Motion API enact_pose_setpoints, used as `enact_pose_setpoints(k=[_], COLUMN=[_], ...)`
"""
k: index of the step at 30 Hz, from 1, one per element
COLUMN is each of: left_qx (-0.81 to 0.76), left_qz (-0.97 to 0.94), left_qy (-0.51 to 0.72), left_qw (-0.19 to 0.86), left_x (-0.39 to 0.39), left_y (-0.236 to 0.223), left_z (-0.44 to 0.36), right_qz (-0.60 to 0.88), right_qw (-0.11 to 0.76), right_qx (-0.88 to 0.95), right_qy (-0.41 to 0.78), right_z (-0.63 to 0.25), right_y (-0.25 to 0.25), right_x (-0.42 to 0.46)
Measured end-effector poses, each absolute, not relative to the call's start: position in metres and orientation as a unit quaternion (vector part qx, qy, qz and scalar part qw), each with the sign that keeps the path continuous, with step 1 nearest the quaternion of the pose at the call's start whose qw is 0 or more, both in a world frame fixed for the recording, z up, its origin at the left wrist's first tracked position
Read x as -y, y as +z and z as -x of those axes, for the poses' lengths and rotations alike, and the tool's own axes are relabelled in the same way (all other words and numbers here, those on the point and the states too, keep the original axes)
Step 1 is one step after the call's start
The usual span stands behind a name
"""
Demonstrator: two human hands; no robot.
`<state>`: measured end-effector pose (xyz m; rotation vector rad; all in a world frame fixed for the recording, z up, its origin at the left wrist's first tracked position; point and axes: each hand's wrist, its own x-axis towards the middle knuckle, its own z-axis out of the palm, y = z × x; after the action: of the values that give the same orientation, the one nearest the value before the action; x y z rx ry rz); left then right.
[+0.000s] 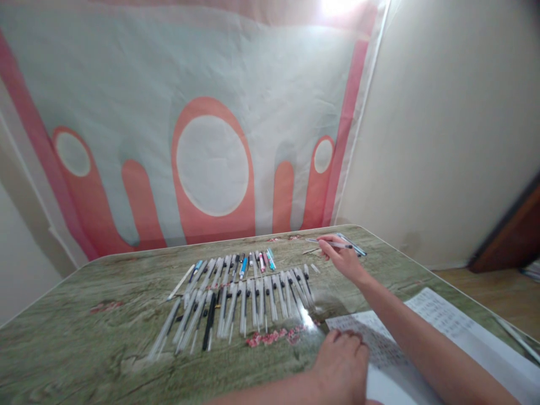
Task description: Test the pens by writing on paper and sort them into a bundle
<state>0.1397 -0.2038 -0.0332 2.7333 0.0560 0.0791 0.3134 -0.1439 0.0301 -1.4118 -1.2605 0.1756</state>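
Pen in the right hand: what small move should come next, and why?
Probably lower the clear-barrelled pen beside the loose pens to its right: the right hand already holds it close to them, while the left hand rests by the handwritten sheet.

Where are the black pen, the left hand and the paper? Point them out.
Black pen (208, 322): head view, middle of its length.
Left hand (343, 360): head view, back of the hand.
Paper (447, 320): head view, its upper side.
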Motion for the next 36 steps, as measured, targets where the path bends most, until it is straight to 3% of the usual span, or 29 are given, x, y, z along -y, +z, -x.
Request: enact_pose_setpoints(k=[7,13,17,21,36], left_qx=[-0.044,-0.074,-0.078,-0.107,-0.061], left_qz=[-0.982,-0.979,-0.980,-0.978,-0.983], left_qy=[0.058,0.062,0.059,0.063,0.105], left_qw=[0.176,0.179,0.174,0.167,0.136], left_x=[0.190,0.178,0.170,0.161,0.167], left_y=[-0.032,-0.034,-0.039,-0.044,-0.042], left_z=[-0.142,-0.150,-0.156,-0.161,-0.158], right_qz=[0.610,0.684,0.669,0.662,0.715], right_qw=[0.577,0.564,0.605,0.587,0.509], right_qx=[0.526,0.440,0.367,0.369,0.454], right_qy=[0.134,0.144,0.227,0.284,0.154], right_z=[-0.335,-0.366,-0.380,-0.386,-0.390], right_y=[0.031,-0.009,-0.036,-0.047,-0.061], right_x=[0.160,0.191,0.211,0.229,0.266])
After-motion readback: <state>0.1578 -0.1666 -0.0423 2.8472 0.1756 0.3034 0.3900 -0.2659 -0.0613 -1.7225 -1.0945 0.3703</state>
